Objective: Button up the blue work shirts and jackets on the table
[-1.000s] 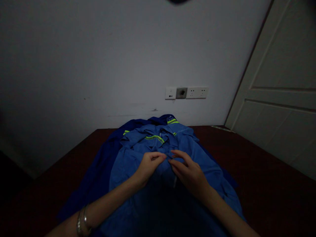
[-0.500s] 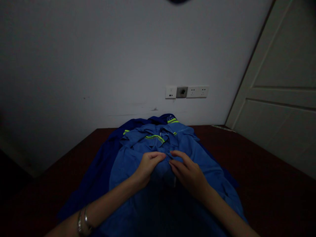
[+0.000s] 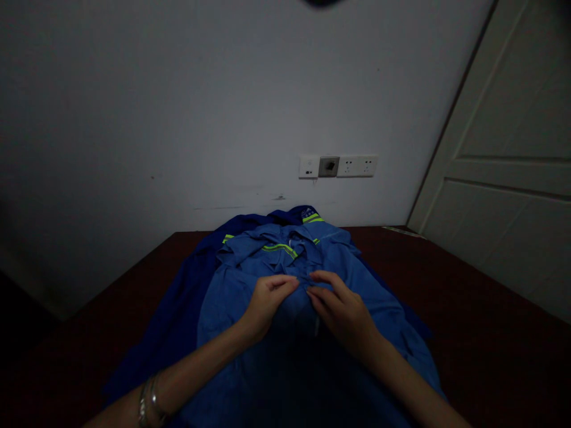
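A light blue shirt (image 3: 357,279) with neon yellow-green trim at the collar lies spread on the dark red-brown table (image 3: 482,309). Under it lies a darker blue garment (image 3: 178,303). My left hand (image 3: 267,300) and my right hand (image 3: 341,306) meet at the middle of the shirt's front, just below the collar. Both pinch the fabric at the front opening with their fingertips close together. What exactly sits between the fingers is too small and dark to tell. Bracelets show on my left wrist.
A pale wall rises behind the table, with a row of white sockets (image 3: 338,166) on it. A white panelled door (image 3: 513,172) stands at the right. The room is dim, and the floor at the left is dark.
Both hands stay at the same spot on the shirt front; only the fingers shift slightly.
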{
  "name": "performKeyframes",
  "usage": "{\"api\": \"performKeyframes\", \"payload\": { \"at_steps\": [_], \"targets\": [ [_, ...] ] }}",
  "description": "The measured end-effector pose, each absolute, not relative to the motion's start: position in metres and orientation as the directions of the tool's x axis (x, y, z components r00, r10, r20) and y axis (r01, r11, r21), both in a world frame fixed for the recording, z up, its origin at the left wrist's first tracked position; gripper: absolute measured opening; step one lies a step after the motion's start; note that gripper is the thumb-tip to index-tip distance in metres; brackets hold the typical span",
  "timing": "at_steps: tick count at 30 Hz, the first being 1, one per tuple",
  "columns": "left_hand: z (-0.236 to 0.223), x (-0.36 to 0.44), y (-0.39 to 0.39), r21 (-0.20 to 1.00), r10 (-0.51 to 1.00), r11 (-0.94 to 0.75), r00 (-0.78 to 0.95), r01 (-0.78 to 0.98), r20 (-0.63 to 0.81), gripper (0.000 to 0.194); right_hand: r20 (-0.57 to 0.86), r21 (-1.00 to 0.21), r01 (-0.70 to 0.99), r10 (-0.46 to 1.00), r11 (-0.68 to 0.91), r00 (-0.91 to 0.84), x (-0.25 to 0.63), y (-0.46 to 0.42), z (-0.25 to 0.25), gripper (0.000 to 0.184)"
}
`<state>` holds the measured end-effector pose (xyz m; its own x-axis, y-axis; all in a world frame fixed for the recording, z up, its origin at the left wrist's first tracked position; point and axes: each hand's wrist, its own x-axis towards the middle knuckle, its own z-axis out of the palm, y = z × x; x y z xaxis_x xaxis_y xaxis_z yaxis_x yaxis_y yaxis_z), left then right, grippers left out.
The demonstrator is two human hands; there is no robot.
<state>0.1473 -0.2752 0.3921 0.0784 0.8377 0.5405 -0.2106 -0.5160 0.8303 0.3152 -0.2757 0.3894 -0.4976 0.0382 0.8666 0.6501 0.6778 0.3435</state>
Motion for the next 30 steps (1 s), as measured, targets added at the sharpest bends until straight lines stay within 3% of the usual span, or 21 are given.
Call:
{"api": "performKeyframes", "payload": {
  "at_steps": [11, 15, 19, 23, 26, 30],
  "targets": [
    [0.388, 0.148, -0.271, 0.813, 0.813, -0.564, 0.073, -0.142, 0.577, 0.022, 0.876, 0.256, 0.636, 0.103, 0.728, -0.471, 0.314, -0.274, 0.391, 0.017],
    [0.387, 0.147, -0.271, 0.802, 0.799, -0.583, 0.09, -0.129, 0.595, 0.023, 0.915, 0.087, 0.578, 0.164, 0.811, -0.367, 0.313, -0.272, 0.39, 0.015],
    [0.387, 0.148, -0.274, 0.826, 0.829, -0.547, 0.05, -0.136, 0.557, 0.02, 0.895, -0.156, 0.525, 0.344, 0.837, -0.283, 0.313, -0.271, 0.396, 0.034],
    [0.387, 0.148, -0.276, 0.838, 0.84, -0.529, 0.061, -0.132, 0.539, 0.019, 0.808, -0.296, 0.506, 0.495, 0.81, -0.319, 0.313, -0.276, 0.404, 0.016],
    [0.388, 0.146, -0.276, 0.817, 0.816, -0.566, 0.068, -0.108, 0.574, 0.017, 0.822, -0.287, 0.5, 0.477, 0.818, -0.31, 0.313, -0.279, 0.406, 0.011],
    [0.39, 0.145, -0.276, 0.779, 0.776, -0.624, 0.075, -0.053, 0.627, 0.029, 0.885, -0.135, 0.484, 0.325, 0.864, -0.333, 0.313, -0.279, 0.404, 0.009]
  ]
}}
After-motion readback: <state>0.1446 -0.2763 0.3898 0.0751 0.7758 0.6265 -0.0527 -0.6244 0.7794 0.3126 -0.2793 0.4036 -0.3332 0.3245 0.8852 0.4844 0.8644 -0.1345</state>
